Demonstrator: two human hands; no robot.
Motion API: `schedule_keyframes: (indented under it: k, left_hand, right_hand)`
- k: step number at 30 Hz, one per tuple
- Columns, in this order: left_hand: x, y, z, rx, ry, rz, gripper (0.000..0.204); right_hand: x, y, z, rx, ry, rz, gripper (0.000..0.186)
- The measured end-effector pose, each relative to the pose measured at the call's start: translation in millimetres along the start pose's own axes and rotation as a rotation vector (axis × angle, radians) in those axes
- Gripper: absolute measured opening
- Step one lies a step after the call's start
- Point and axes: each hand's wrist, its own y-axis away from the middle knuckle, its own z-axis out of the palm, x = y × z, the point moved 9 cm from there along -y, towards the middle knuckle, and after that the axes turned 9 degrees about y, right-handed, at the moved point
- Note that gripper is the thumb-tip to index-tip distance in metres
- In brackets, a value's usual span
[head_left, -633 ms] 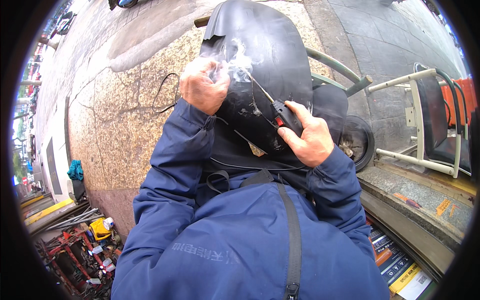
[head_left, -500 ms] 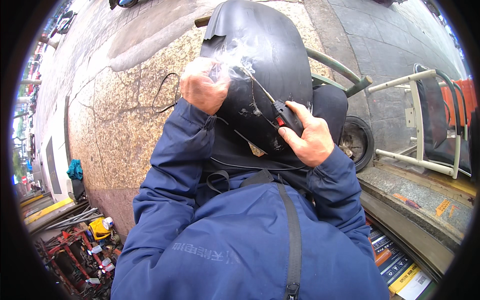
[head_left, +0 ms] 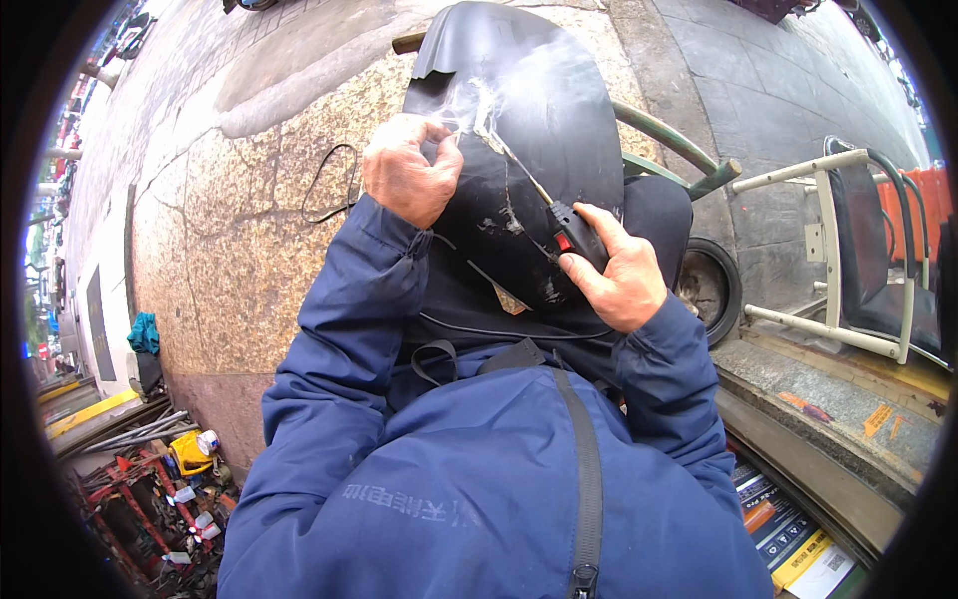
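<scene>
A curved black plastic panel (head_left: 559,130) lies across my lap. My right hand (head_left: 629,278) grips a soldering iron (head_left: 581,238) with a black handle and a red switch. Its thin metal shaft slants up and left, and the hot tip meets the panel at a pale, rough patch (head_left: 483,112). White smoke drifts off there. Close to the tip, at the panel's left edge, my left hand (head_left: 411,172) is closed in a pinch; what its fingertips hold is too small to name. A rough whitish seam (head_left: 512,220) runs down the panel below the tip.
Right of my knee lies a small black tyre (head_left: 711,290), near a metal-framed chair (head_left: 833,250). A green tube (head_left: 669,135) sticks out behind the panel. Tools fill a red rack (head_left: 150,509) at lower left. A thin black cord loop (head_left: 324,190) rests on the ground.
The iron's tip has shifted slightly left and down along the panel. Smoke has spread up and right, uncovering the pale patch. My left fingers show more clearly as a pinch.
</scene>
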Motion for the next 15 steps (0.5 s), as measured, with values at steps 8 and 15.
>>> schedule_keyframes:
  k: [8,15]
  left_hand:
    - [0.1,-1.4,-0.1,-0.014,0.031,-0.033,0.006]
    - [3.8,-2.5,-0.8,-0.015,0.033,-0.013,0.006]
  right_hand:
    - [-7.4,0.3,0.1,-0.028,-0.030,0.000,0.052]
    - [-10.5,-0.9,-1.5,-0.030,0.000,-0.005,0.052]
